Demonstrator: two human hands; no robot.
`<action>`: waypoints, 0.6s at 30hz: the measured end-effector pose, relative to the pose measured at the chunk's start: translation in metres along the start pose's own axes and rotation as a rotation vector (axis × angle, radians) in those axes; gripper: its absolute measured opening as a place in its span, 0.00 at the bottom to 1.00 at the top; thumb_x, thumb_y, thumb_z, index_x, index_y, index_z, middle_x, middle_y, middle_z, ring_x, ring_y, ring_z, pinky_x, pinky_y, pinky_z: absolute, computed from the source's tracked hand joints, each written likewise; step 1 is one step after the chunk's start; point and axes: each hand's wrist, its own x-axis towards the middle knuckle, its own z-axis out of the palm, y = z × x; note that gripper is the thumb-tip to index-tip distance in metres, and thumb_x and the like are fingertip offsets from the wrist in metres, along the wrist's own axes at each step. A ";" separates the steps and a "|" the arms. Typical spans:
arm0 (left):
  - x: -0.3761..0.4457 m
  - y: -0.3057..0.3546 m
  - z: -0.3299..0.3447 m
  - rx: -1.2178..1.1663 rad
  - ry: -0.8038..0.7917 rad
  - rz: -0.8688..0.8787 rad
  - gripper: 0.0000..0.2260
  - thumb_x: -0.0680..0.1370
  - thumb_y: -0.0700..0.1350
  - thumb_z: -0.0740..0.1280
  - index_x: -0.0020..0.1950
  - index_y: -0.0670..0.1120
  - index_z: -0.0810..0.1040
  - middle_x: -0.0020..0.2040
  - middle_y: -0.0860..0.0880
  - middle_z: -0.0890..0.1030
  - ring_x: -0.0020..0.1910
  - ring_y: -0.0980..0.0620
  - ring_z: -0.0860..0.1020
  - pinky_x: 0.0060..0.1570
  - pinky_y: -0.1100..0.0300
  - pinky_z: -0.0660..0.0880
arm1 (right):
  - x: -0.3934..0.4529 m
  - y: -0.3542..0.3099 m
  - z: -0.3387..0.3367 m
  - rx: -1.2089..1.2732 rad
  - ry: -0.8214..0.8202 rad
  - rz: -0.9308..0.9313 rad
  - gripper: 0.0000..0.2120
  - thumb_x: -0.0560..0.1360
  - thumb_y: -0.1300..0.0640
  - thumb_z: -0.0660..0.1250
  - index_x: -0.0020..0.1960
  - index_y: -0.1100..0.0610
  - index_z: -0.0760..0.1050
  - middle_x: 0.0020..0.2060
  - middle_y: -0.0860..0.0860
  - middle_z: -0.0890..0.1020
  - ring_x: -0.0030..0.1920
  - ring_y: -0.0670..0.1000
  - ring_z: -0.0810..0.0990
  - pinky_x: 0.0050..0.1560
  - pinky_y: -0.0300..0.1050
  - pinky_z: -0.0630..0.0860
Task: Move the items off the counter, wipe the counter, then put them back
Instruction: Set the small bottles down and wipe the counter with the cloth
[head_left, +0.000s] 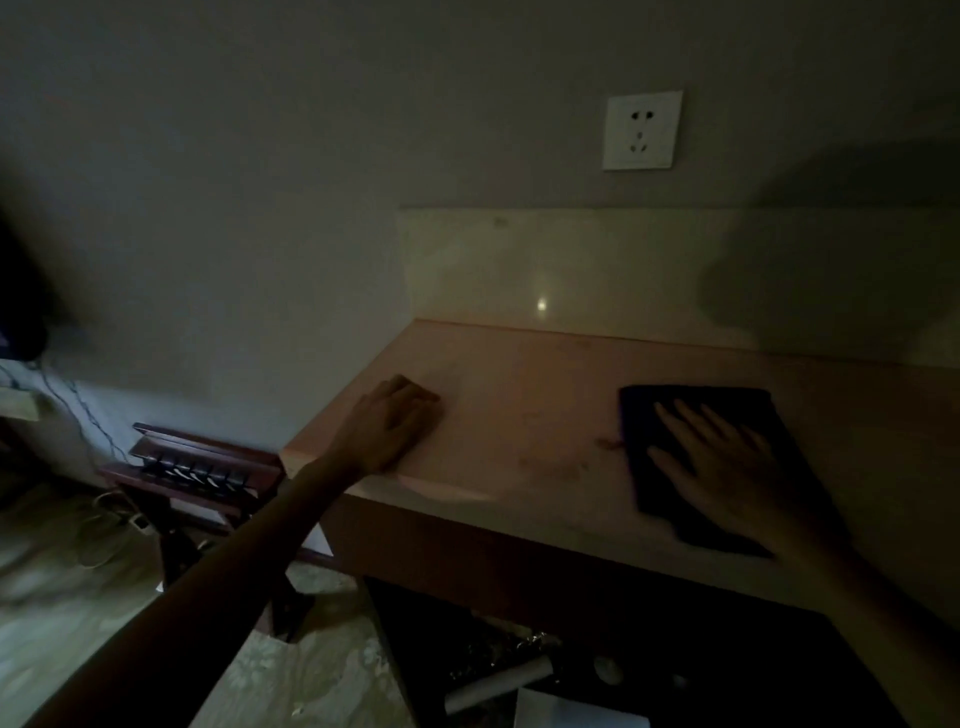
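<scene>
We press our right hand (727, 467) flat, fingers spread, on the dark cloth (696, 462) lying on the counter (519, 415). Our left hand (389, 426) rests near the counter's left corner, fingers curled loosely, holding nothing.

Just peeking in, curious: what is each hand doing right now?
Left hand: open, holding nothing, resting on the counter.
Right hand: open, fingers spread, pressing flat on the dark cloth.

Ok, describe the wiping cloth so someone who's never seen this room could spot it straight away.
Find the pinkish counter below the white wall socket. On its right part lies the cloth, a dark flat rectangle with the right hand spread flat on it. It is the only dark thing on the pale top; the left hand rests on bare counter.
</scene>
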 end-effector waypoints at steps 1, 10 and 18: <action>-0.002 -0.018 -0.006 -0.045 0.060 -0.047 0.22 0.81 0.59 0.52 0.62 0.50 0.78 0.58 0.50 0.76 0.56 0.49 0.76 0.57 0.51 0.72 | 0.014 -0.031 0.005 0.002 0.005 -0.013 0.47 0.63 0.25 0.23 0.78 0.41 0.43 0.79 0.43 0.48 0.78 0.48 0.48 0.75 0.53 0.49; -0.028 -0.141 -0.050 -0.238 0.242 -0.262 0.13 0.83 0.47 0.59 0.62 0.45 0.79 0.57 0.47 0.76 0.57 0.49 0.77 0.57 0.53 0.74 | 0.120 -0.319 0.051 0.069 -0.045 -0.283 0.32 0.78 0.35 0.40 0.79 0.45 0.45 0.79 0.47 0.49 0.79 0.51 0.47 0.76 0.56 0.45; -0.045 -0.154 -0.070 -0.220 0.319 -0.288 0.12 0.83 0.46 0.58 0.62 0.45 0.77 0.58 0.47 0.75 0.55 0.51 0.76 0.53 0.59 0.72 | 0.093 -0.358 0.049 0.069 -0.085 -0.546 0.32 0.77 0.33 0.40 0.78 0.43 0.45 0.79 0.43 0.48 0.78 0.47 0.45 0.77 0.53 0.44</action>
